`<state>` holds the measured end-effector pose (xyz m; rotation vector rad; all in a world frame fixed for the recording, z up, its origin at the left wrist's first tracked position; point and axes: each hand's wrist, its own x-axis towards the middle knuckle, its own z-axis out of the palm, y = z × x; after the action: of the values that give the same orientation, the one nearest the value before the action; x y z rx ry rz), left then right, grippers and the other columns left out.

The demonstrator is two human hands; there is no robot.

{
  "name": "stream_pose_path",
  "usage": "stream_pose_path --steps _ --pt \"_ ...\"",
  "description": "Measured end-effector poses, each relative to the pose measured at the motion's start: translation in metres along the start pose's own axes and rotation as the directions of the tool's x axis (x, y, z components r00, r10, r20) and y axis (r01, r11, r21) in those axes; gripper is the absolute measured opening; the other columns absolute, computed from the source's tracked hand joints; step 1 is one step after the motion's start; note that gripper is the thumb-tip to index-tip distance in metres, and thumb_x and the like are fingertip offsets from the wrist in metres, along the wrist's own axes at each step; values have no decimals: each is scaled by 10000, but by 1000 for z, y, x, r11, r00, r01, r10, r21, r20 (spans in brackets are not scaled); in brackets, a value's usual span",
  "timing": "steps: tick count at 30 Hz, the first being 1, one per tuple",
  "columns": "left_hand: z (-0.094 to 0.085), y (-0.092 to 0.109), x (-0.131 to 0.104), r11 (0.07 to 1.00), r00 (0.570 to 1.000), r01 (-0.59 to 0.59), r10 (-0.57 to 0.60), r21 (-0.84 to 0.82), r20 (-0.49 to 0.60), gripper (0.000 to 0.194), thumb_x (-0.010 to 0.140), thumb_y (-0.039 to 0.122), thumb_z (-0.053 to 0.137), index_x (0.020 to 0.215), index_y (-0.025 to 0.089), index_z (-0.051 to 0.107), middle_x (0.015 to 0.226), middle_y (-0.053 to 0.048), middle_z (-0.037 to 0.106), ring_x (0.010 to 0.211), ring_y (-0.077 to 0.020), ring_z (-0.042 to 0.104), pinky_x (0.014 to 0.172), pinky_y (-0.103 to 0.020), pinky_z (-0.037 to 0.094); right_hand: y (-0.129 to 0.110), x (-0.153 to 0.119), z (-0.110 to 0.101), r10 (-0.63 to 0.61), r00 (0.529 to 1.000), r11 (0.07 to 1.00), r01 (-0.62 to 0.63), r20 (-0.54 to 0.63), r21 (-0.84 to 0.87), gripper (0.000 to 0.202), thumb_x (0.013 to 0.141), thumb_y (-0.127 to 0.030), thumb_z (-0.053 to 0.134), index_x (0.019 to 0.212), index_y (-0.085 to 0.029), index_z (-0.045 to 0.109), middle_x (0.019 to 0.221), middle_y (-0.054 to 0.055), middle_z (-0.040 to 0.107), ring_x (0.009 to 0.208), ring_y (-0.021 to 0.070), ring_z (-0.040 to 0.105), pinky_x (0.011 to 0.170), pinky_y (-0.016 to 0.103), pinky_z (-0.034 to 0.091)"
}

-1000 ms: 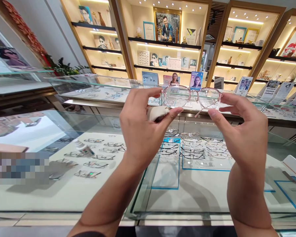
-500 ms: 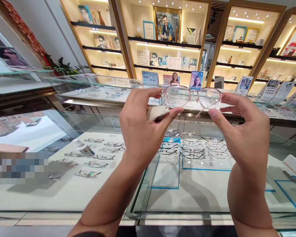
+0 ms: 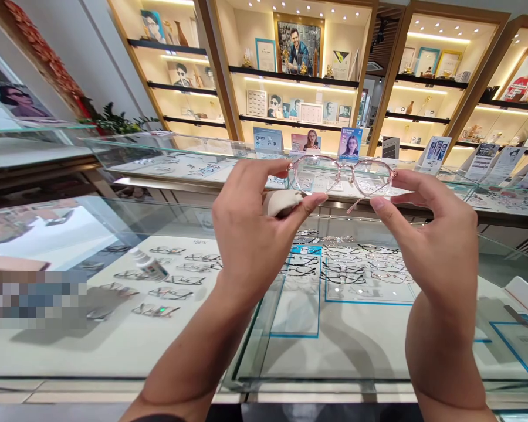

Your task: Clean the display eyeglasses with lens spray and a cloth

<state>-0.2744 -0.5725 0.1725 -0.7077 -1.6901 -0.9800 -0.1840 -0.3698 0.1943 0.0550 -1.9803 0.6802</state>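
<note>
A pair of thin pinkish eyeglasses (image 3: 345, 166) is held up level in front of me, above the glass counter. My left hand (image 3: 255, 228) grips its left end between fingers and thumb, and a folded whitish cloth (image 3: 282, 202) is tucked in the same palm. At the right end, the fingers of my right hand (image 3: 442, 234) close on the frame. One temple arm of the glasses slants down beneath the right lens, near my right thumb.
A small white bottle (image 3: 149, 265) stands on the glass counter (image 3: 193, 351) at left. Rows of eyeglasses (image 3: 344, 272) lie inside it. Another glass showcase (image 3: 229, 173) with standing cards crosses behind, before lit wall shelves (image 3: 294, 76).
My right hand has shifted very slightly left and the right end of the glasses has dipped a little. Both hands keep their hold.
</note>
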Motion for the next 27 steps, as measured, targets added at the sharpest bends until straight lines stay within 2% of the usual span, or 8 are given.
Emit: stream_pose_path --steps 7,14,19,27 --pt "-4 2 3 999 1000 -2 2 32 -15 428 862 687 713 1100 331 702 1046 -59 746 1004 -327 694 766 -514 575 -4 1 -2 24 1000 1000 -23 18 -19 366 898 -481 755 1206 -284 744 1232 77 785 985 298 771 935 528 601" --pt "-7 1 3 999 999 22 -22 -24 24 465 904 718 622 1118 312 697 1061 -70 732 1082 -348 678 777 -537 563 -5 1 -2 30 999 999 -30 20 -14 370 894 -476 763 1215 -293 749 1256 71 779 1016 313 769 963 566 596" --pt "-6 5 3 1000 1000 27 -27 -2 0 398 874 680 690 1070 334 693 1041 -69 736 1032 -346 683 758 -544 570 -4 0 -1 7 1000 1000 -7 -2 -17 362 888 -480 771 1193 -286 755 1235 70 797 996 299 774 947 558 600" --pt "-6 1 2 999 1000 24 -24 -29 7 436 858 707 672 1112 354 698 1072 -64 738 1129 -381 676 789 -559 568 -2 0 -1 -15 1000 1000 15 -1 -12 350 902 -471 743 1194 -279 757 1207 77 799 950 275 768 921 510 613"
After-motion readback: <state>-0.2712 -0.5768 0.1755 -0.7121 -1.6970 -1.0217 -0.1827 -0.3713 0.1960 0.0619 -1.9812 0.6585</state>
